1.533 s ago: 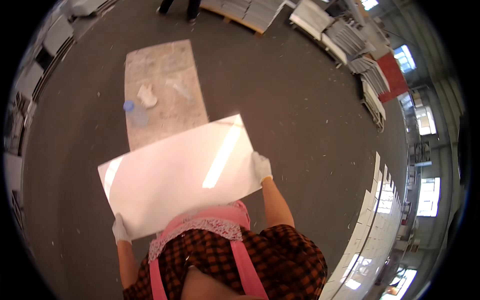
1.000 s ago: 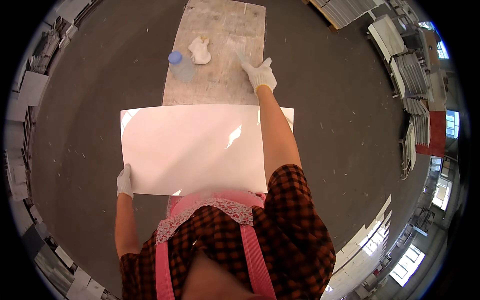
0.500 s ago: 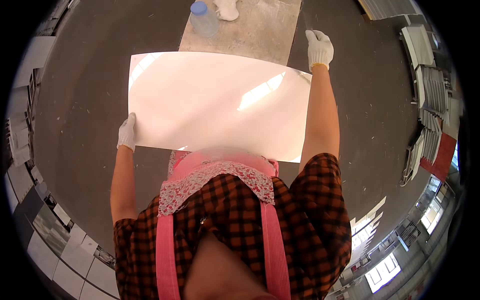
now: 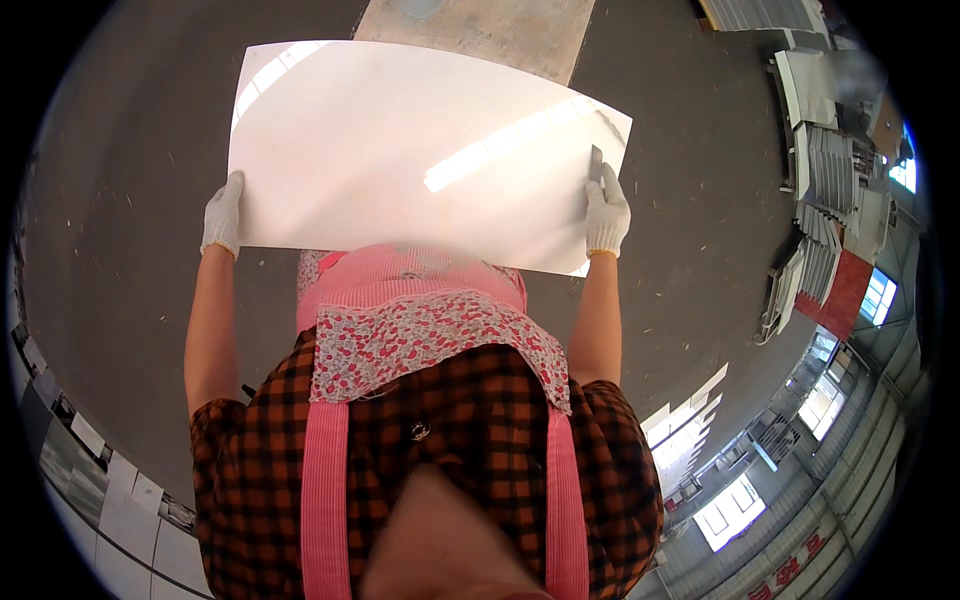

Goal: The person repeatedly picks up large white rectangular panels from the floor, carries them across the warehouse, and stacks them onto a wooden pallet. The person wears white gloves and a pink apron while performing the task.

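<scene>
A large glossy white panel (image 4: 400, 150) spans the space in front of my waist, its surface catching bright window reflections. My left hand (image 4: 222, 213), in a white knit glove, grips the panel's left edge with the thumb on top. My right hand (image 4: 607, 212), gloved alike, is at the panel's right edge, closed on a small flat grey blade-like strip (image 4: 596, 163) that sticks out past the fingers over the panel. I cannot tell whether the right fingers also hold the panel's edge.
Beyond the panel lies a worn, pale tabletop (image 4: 490, 35), with part of a clear bottle (image 4: 418, 6) at the upper picture edge. Dark grey floor (image 4: 700, 200) with scattered chips surrounds me. Stacked panels (image 4: 838, 170) stand along the right.
My right hand has come back from beyond the panel's far right corner to its right edge, bringing the grey strip. In the picture, the panel and left hand sit higher and further left.
</scene>
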`<state>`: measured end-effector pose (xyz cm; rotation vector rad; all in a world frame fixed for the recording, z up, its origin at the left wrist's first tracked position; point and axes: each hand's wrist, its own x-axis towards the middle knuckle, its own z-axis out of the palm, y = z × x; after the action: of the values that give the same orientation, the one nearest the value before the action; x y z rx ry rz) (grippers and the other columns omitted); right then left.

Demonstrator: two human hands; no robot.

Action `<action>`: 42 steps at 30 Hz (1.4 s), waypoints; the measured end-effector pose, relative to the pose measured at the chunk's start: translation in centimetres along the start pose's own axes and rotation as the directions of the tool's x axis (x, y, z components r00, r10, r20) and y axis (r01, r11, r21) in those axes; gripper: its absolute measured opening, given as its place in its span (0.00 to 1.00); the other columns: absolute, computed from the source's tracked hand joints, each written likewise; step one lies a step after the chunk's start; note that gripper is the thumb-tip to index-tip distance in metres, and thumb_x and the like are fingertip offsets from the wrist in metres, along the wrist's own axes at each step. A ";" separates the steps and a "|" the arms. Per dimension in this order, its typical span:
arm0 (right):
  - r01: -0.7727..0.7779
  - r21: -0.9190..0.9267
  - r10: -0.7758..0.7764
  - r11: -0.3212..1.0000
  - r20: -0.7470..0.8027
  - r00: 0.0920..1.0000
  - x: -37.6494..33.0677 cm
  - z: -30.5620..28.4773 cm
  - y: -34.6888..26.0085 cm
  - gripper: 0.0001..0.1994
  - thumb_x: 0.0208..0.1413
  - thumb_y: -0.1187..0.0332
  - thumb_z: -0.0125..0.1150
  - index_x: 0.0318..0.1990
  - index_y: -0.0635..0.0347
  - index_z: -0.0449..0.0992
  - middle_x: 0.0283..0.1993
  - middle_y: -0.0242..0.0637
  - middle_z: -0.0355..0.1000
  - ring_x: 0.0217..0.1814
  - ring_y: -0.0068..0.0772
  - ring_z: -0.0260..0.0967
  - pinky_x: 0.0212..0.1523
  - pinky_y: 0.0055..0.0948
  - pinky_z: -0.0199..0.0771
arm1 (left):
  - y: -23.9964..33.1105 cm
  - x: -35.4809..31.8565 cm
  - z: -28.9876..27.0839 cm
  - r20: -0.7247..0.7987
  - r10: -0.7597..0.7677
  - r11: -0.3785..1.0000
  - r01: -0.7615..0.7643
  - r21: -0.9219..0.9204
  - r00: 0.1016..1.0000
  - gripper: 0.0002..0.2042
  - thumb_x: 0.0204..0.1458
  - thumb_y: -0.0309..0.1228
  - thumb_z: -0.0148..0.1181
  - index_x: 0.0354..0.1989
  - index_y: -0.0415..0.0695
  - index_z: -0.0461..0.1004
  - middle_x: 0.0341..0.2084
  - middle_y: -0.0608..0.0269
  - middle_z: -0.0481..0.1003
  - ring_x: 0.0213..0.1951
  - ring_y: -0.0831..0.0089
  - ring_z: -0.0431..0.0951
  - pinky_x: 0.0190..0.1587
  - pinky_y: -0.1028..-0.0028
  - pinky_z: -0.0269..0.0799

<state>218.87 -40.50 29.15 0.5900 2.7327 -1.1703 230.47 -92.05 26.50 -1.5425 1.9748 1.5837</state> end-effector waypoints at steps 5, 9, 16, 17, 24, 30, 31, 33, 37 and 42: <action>0.093 -0.070 -0.093 0.993 0.005 0.996 0.4 0.7 0.8 0.23 0.51 0.68 0.54 0.57 0.64 0.66 0.45 0.40 0.74 0.45 0.29 0.71 0.45 0.23 0.68 | -0.3 0.1 -0.1 -0.017 0.029 0.999 -0.029 -0.036 0.999 0.32 0.48 0.52 0.57 0.49 0.31 0.69 0.41 0.56 0.74 0.41 0.71 0.73 0.46 0.73 0.67; -0.015 0.174 0.006 0.985 0.056 0.998 1.0 0.7 -1.8 0.22 0.52 0.70 0.52 0.56 0.66 0.66 0.33 0.32 0.72 0.32 0.22 0.67 0.33 0.21 0.66 | -0.3 0.2 -0.2 -0.026 0.038 0.999 -0.039 -0.029 0.999 0.31 0.49 0.51 0.55 0.49 0.32 0.69 0.40 0.57 0.74 0.40 0.71 0.73 0.45 0.74 0.67; -0.094 0.324 0.092 0.941 0.021 0.996 2.0 0.0 -3.4 0.21 0.53 0.73 0.49 0.56 0.67 0.67 0.23 0.23 0.62 0.22 0.11 0.53 0.22 0.16 0.55 | -0.2 -0.2 0.0 -0.050 0.015 0.998 -0.018 -0.064 0.999 0.30 0.49 0.50 0.56 0.48 0.32 0.70 0.40 0.58 0.74 0.41 0.73 0.73 0.46 0.75 0.66; -0.087 0.325 0.088 0.942 0.012 0.996 2.3 -0.1 -3.3 0.21 0.53 0.73 0.49 0.56 0.67 0.67 0.23 0.22 0.62 0.21 0.11 0.52 0.22 0.16 0.54 | -0.4 -0.2 -0.1 -0.081 0.007 1.000 -0.009 -0.027 0.997 0.29 0.50 0.49 0.56 0.48 0.32 0.70 0.40 0.58 0.74 0.41 0.73 0.73 0.47 0.76 0.65; 0.104 -0.125 -0.081 0.987 0.174 0.981 3.2 2.3 -2.6 0.21 0.51 0.69 0.54 0.55 0.62 0.69 0.39 0.38 0.76 0.41 0.29 0.73 0.44 0.25 0.69 | -0.5 -0.2 -1.0 -0.059 -0.057 0.998 0.058 0.012 0.997 0.28 0.50 0.50 0.56 0.46 0.34 0.72 0.39 0.62 0.75 0.40 0.76 0.72 0.45 0.77 0.65; 0.425 -0.368 -0.370 0.827 0.212 0.905 3.7 4.8 -5.6 0.21 0.50 0.64 0.56 0.54 0.53 0.70 0.43 0.48 0.73 0.47 0.42 0.72 0.49 0.30 0.67 | -0.1 -0.7 -0.5 -0.085 -0.050 0.999 0.052 0.011 0.995 0.28 0.49 0.50 0.57 0.46 0.34 0.72 0.38 0.61 0.75 0.40 0.76 0.72 0.46 0.77 0.65; 0.438 -0.403 -0.380 0.804 0.219 0.899 4.0 5.0 -5.5 0.21 0.51 0.63 0.55 0.55 0.52 0.69 0.43 0.49 0.73 0.47 0.43 0.71 0.49 0.31 0.67 | -0.2 -0.5 -0.5 -0.086 -0.051 0.999 0.052 0.014 0.995 0.28 0.49 0.50 0.57 0.46 0.34 0.72 0.39 0.61 0.75 0.41 0.75 0.72 0.46 0.76 0.65; 0.423 -0.400 -0.366 0.814 0.213 0.906 4.3 5.4 -4.6 0.22 0.51 0.62 0.54 0.56 0.46 0.68 0.38 0.48 0.74 0.41 0.46 0.72 0.45 0.33 0.69 | -0.5 0.0 -0.6 -0.088 -0.052 0.998 0.054 0.020 0.995 0.29 0.49 0.50 0.57 0.47 0.34 0.72 0.40 0.60 0.74 0.41 0.74 0.72 0.47 0.76 0.65; 0.254 -0.447 -0.135 0.857 0.281 0.950 3.1 5.7 -5.7 0.22 0.51 0.64 0.55 0.56 0.50 0.69 0.45 0.49 0.73 0.50 0.41 0.71 0.52 0.29 0.65 | 0.3 -0.1 0.4 -0.059 -0.066 0.998 0.066 -0.013 0.996 0.30 0.49 0.50 0.58 0.49 0.34 0.70 0.42 0.58 0.74 0.44 0.71 0.73 0.49 0.74 0.65; 0.363 -0.432 -0.247 0.825 0.303 0.921 4.8 4.8 -4.7 0.22 0.52 0.62 0.55 0.56 0.46 0.68 0.45 0.47 0.73 0.50 0.43 0.70 0.52 0.30 0.65 | -0.9 0.7 -0.1 -0.061 -0.048 0.998 0.046 -0.038 0.997 0.30 0.49 0.49 0.58 0.49 0.32 0.70 0.42 0.57 0.74 0.43 0.71 0.73 0.47 0.74 0.66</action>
<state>212.38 -45.44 27.81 -0.0567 2.8061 -0.5013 230.89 -92.41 25.55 -1.6583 1.9357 1.5804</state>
